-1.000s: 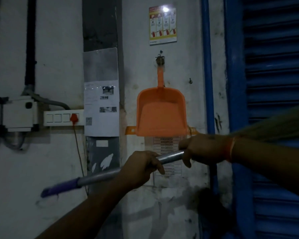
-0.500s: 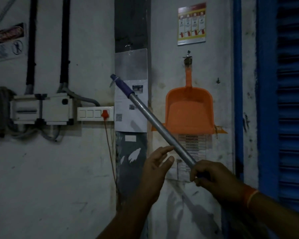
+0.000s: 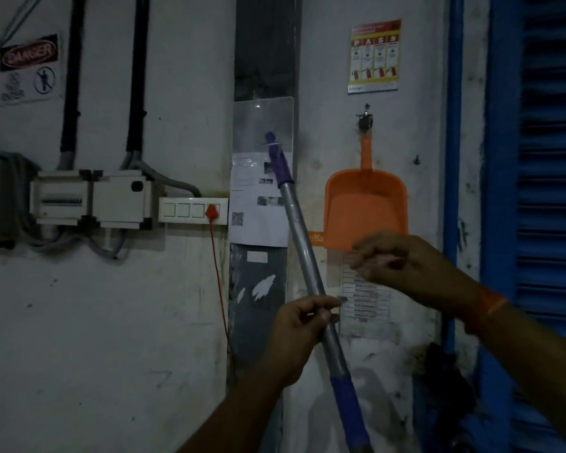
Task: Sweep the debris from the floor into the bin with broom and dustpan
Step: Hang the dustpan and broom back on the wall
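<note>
The broom (image 3: pixel 303 256) shows only its grey metal pole, with a purple cap at the top and a blue sleeve low down; it leans nearly upright against the wall, and its bristles are out of view. My left hand (image 3: pixel 299 328) grips the pole at mid-height. An orange dustpan (image 3: pixel 366 204) hangs by its handle from a hook on the wall. My right hand (image 3: pixel 402 263), blurred and with loosely curled fingers, holds nothing and hovers in front of the dustpan's lower edge, off the pole. No bin or debris is in view.
A blue roller shutter (image 3: pixel 549 223) and its frame fill the right side. On the wall to the left sit an electrical box (image 3: pixel 92 199), a switch plate (image 3: pixel 193 210) with a red cable hanging down, paper notices (image 3: pixel 258 204) and a danger sign (image 3: pixel 28 68).
My right hand has let go of the pole and risen toward the dustpan. My left hand has taken hold of the pole, which now stands more upright.
</note>
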The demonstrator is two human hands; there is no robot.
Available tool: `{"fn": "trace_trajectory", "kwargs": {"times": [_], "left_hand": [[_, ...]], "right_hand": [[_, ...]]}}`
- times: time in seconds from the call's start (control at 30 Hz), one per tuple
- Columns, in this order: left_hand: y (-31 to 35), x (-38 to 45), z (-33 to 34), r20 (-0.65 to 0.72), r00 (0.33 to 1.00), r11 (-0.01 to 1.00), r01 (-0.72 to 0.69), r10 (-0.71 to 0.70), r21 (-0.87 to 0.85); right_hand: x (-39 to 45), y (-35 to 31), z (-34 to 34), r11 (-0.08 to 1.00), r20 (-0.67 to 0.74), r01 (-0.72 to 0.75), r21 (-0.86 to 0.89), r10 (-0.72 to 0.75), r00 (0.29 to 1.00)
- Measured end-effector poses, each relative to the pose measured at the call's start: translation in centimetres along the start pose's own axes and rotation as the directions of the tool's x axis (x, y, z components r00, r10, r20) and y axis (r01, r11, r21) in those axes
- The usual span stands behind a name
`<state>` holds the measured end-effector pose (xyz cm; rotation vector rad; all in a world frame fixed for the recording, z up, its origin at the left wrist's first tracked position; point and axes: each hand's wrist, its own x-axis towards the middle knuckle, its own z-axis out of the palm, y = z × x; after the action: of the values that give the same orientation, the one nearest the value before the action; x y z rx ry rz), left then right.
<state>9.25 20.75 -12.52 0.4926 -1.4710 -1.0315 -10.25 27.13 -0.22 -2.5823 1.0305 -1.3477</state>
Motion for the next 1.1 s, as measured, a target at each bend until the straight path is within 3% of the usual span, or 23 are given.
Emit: {"fn": "trace_trajectory", "kwargs": {"times": [0.17, 0.37, 0.43, 0.5, 0.57, 0.67, 0.77, 0.97, 1.03, 1.07, 1.1], "left_hand": [[-0.2, -2.1, 1.2, 0.121, 0.993, 0.973, -0.029, 0.001, 0.229], [1.5, -4.4, 0.2, 0.254, 0.967, 0.893, -0.100, -0.017, 0.439], [3.5, -4.6, -1.5, 0.207, 0.978, 0.859, -0.115, 0.011, 0.500], [6.7, -3.9, -3.2, 0.051, 0.990, 0.910, -0.141, 0.132, 0.390], [10.2, -2.2, -3.9, 0.000, 0.976, 0.947, -0.209, 0.216, 0.244], [13.8, 1.2, -2.6, 0.127, 0.953, 0.920, -0.298, 0.274, 0.255], [14.1, 4.5, 0.1, 0.251, 0.942, 0.894, -0.301, 0.223, 0.334], [10.9, 8.5, 3.0, 0.220, 0.955, 0.934, -0.255, 0.201, 0.250], [9.7, 9.7, 3.7, 0.234, 0.956, 0.939, -0.236, 0.179, 0.248], [9.1, 10.4, 4.0, 0.242, 0.955, 0.942, -0.229, 0.170, 0.244], [8.5, 11.1, 4.4, 0.254, 0.954, 0.946, -0.222, 0.161, 0.236]], "right_hand": [[3.6, -0.5, 2.3, 0.999, 0.151, -0.036, -0.023, 0.039, 0.988], [2.4, -0.6, 3.5, 0.992, 0.108, -0.081, 0.093, 0.071, 0.992], [1.7, -0.5, 3.7, 0.989, 0.111, -0.101, 0.109, 0.089, 0.990], [1.0, -0.2, 3.6, 0.985, 0.109, -0.116, 0.126, 0.102, 0.989], [0.3, -0.2, 3.8, 0.987, 0.117, -0.112, 0.119, 0.098, 0.988], [-0.4, -0.4, 4.6, 0.989, 0.173, -0.111, 0.095, 0.093, 0.981], [-0.8, -0.3, 5.4, 0.987, 0.220, -0.127, 0.098, 0.103, 0.970], [0.2, 2.1, 0.8, 0.999, 0.394, -0.052, -0.005, 0.050, 0.918], [1.6, 3.8, -2.9, 0.990, 0.169, 0.060, -0.124, -0.038, 0.985], [2.5, 4.7, -4.8, 0.959, 0.002, 0.157, -0.237, -0.161, 0.987], [3.6, 5.6, -6.6, 0.885, -0.107, 0.240, -0.398, -0.305, 0.946]]}}
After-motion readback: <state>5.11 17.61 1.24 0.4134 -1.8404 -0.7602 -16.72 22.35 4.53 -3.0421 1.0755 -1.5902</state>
